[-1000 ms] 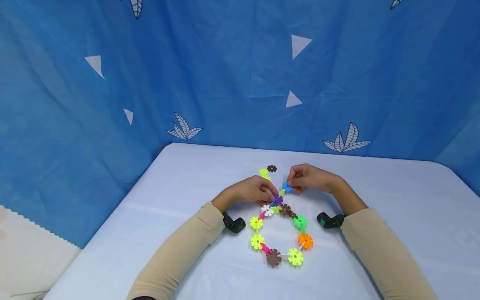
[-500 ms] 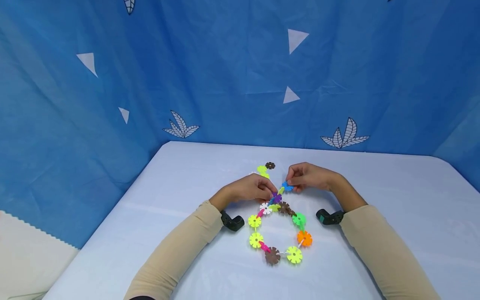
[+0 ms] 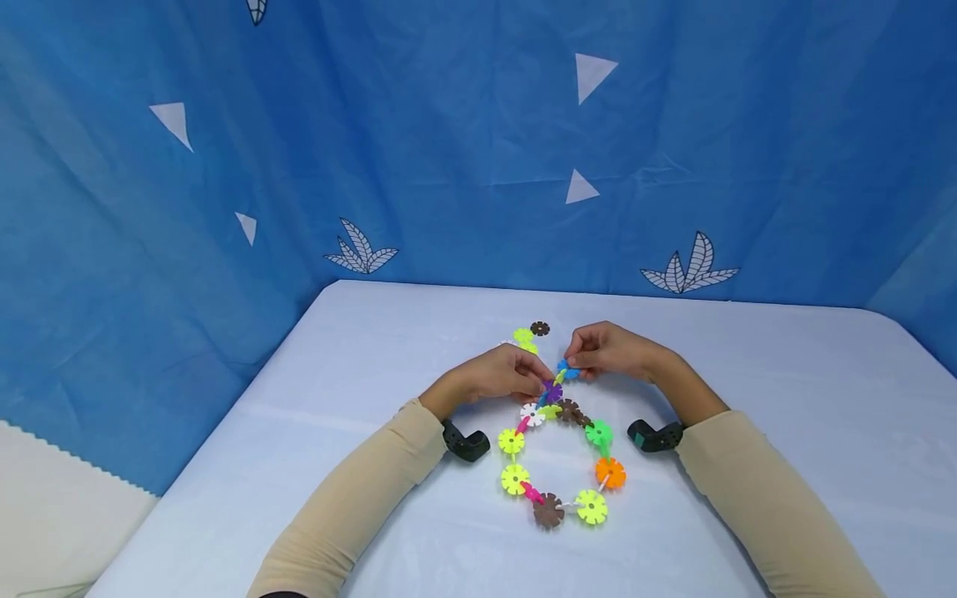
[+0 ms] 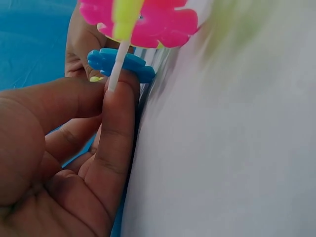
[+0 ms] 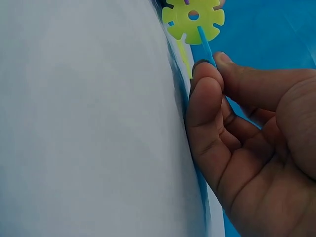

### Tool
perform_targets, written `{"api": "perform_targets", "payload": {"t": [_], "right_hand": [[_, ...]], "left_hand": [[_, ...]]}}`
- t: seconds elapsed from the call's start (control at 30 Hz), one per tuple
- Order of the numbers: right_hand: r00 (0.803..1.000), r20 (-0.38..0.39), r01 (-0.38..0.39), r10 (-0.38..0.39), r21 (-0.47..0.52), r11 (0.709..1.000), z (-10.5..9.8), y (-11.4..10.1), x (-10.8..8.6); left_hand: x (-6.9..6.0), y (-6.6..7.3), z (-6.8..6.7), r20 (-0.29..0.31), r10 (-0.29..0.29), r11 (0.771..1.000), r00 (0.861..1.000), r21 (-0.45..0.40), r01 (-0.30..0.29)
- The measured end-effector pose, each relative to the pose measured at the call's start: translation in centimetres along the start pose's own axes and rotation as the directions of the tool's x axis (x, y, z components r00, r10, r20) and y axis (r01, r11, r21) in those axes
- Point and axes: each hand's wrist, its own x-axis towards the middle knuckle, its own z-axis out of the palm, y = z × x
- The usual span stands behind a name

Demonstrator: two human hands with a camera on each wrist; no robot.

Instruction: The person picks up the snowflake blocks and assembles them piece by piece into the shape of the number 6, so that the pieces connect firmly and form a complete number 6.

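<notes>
A ring of linked notched plastic discs lies on the table, with an orange disc [image 3: 610, 473] at its right and a brown disc [image 3: 549, 511] at its near end. At the ring's far end my left hand [image 3: 499, 375] pinches a purple disc [image 3: 552, 391] between thumb and fingertips. In the left wrist view a blue disc [image 4: 123, 64] and a pink disc [image 4: 168, 27] show beside those fingers. My right hand [image 3: 615, 349] pinches a bright blue disc [image 3: 567, 370] by its edge. That disc's other edge meets a yellow-green disc [image 5: 190, 24], which adjoins the purple one.
Beyond the left hand lie loose discs, a brown one [image 3: 540, 329] and yellow-green ones [image 3: 523, 335]; a white one is partly hidden by that hand. The white-covered table [image 3: 374, 332] ends at a blue patterned curtain [image 3: 463, 166] behind.
My right hand has shifted slightly left with the bright blue disc, bringing it nearer the purple disc. The left hand keeps its grip. The head view has tilted a little.
</notes>
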Motion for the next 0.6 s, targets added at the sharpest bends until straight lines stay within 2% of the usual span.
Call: {"api": "perform_targets", "payload": {"t": [0.27, 0.47, 0.6], "right_hand": [[1.0, -0.014, 0.009, -0.009, -0.018, 1.0, 0.01, -0.38, -0.14], [1.0, 0.015, 0.016, -0.016, -0.032, 0.999, 0.01, -0.18, -0.28], [1.0, -0.006, -0.001, 0.0, -0.079, 0.997, -0.18, -0.08, -0.41]], "left_hand": [[0.12, 0.22, 0.11, -0.035, -0.033, 0.999, 0.999, -0.035, 0.032], [0.07, 0.3, -0.06, -0.024, -0.062, 0.998, 0.998, -0.027, 0.061], [0.01, 0.06, -0.09, -0.012, -0.048, 0.999, 0.999, 0.0, 0.048]]}}
